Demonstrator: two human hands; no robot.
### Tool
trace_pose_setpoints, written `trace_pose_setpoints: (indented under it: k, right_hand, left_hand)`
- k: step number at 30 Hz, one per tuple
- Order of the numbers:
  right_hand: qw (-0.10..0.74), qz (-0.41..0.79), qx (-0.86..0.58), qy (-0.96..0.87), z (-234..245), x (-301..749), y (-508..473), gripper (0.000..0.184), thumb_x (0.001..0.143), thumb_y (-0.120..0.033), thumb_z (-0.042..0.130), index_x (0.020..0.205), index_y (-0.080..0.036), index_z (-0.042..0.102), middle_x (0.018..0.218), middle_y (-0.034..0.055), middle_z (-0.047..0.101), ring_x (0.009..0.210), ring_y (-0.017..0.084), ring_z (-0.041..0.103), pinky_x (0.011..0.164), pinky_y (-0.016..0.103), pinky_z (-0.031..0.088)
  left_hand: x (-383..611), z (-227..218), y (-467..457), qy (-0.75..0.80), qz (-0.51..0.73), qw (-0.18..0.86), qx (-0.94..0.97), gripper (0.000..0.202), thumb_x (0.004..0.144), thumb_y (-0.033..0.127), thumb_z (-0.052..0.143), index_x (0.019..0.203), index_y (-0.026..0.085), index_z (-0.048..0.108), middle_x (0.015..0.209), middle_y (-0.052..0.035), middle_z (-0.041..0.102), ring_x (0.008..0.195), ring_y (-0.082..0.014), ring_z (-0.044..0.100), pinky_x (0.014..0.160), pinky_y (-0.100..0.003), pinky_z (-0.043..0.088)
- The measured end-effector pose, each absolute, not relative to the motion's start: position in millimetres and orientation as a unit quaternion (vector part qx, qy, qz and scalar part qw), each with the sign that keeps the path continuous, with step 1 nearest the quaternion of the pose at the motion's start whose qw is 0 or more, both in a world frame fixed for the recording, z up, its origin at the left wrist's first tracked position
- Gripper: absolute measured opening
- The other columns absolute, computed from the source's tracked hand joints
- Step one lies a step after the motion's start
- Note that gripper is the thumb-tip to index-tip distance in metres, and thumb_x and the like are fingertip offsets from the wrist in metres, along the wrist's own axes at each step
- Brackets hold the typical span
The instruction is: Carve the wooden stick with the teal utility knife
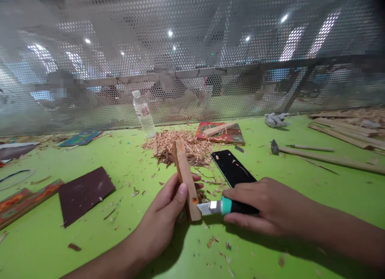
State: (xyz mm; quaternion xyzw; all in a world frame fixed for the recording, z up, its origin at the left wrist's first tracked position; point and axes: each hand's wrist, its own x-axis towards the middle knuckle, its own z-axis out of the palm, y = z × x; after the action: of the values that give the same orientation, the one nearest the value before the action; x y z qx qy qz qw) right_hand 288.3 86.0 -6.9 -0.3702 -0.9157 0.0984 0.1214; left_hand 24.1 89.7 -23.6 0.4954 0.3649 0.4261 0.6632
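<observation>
My left hand [168, 206] is closed around a flat strip of wood [184, 166], thumb on its upper face and fingers beneath. The strip is held tilted over the table, its far end pointing away from me. An orange-brown spot marks the wood near its close end. In my right hand [255, 204] is a utility knife [227, 205] with a black and teal handle. Its blade meets the right edge of the strip close to that spot. Just beyond my right hand lies a black phone [233, 166] with shavings on its screen.
A pile of wood shavings [177, 144] lies ahead, with a water bottle [143, 114] behind it. Brown sandpaper [86, 196] is at left. Right of centre are a painted board [221, 133], crumpled paper [276, 120] and a long-handled tool [327, 158]. A perforated metal screen [192, 102] borders the back.
</observation>
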Motion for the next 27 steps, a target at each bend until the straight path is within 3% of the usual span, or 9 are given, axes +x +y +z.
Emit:
trace_pose_setpoints:
  k: [4,11,17,21,27]
  right_hand:
    - [0.115,0.104,-0.377,-0.913,-7,288,87,0.040,0.108,-0.053,0.049,0.110,-0.020,0.071,0.082,0.0041,0.072,0.066,0.018,0.064,0.059,0.029,0.035]
    - [0.100,0.107,-0.406,-0.902,-5,287,88,0.034,0.107,-0.047,0.052,0.111,-0.021,0.072,0.087,0.0050,0.075,0.069,0.020,0.068,0.060,0.030,0.037]
    - [0.102,0.103,-0.413,-0.899,-5,288,88,0.036,0.108,-0.048,0.050,0.113,-0.020,0.073,0.089,0.0060,0.076,0.070,0.021,0.069,0.061,0.030,0.039]
    - [0.095,0.111,-0.422,-0.894,-7,290,89,0.042,0.109,-0.050,0.046,0.123,-0.020,0.071,0.099,0.0086,0.078,0.079,0.024,0.073,0.066,0.032,0.044]
    - [0.109,0.116,-0.424,-0.892,-8,290,89,0.042,0.109,-0.050,0.047,0.124,-0.020,0.072,0.103,0.0090,0.080,0.082,0.025,0.075,0.068,0.033,0.047]
  left_hand:
    - [19,-23,97,0.373,0.429,0.595,0.568,0.039,0.097,0.045,0.071,0.130,0.025,0.067,0.134,-0.0076,0.069,0.126,-0.0290,0.061,0.109,-0.043,0.049]
    - [16,-17,105,0.413,0.430,0.583,0.552,0.033,0.098,0.037,0.071,0.128,0.026,0.062,0.126,-0.0066,0.070,0.124,-0.0254,0.061,0.106,-0.039,0.049]
    - [9,-13,112,0.427,0.421,0.576,0.555,0.034,0.092,0.048,0.076,0.111,0.021,0.068,0.106,-0.0085,0.073,0.097,-0.0244,0.068,0.083,-0.038,0.055]
    - [5,-8,114,0.469,0.406,0.521,0.587,0.041,0.089,0.053,0.078,0.108,0.018,0.068,0.099,-0.0084,0.072,0.089,-0.0234,0.066,0.077,-0.036,0.052]
    - [6,-4,113,0.444,0.377,0.550,0.598,0.042,0.089,0.053,0.077,0.106,0.023,0.054,0.077,0.0027,0.062,0.063,-0.0136,0.052,0.059,-0.027,0.042]
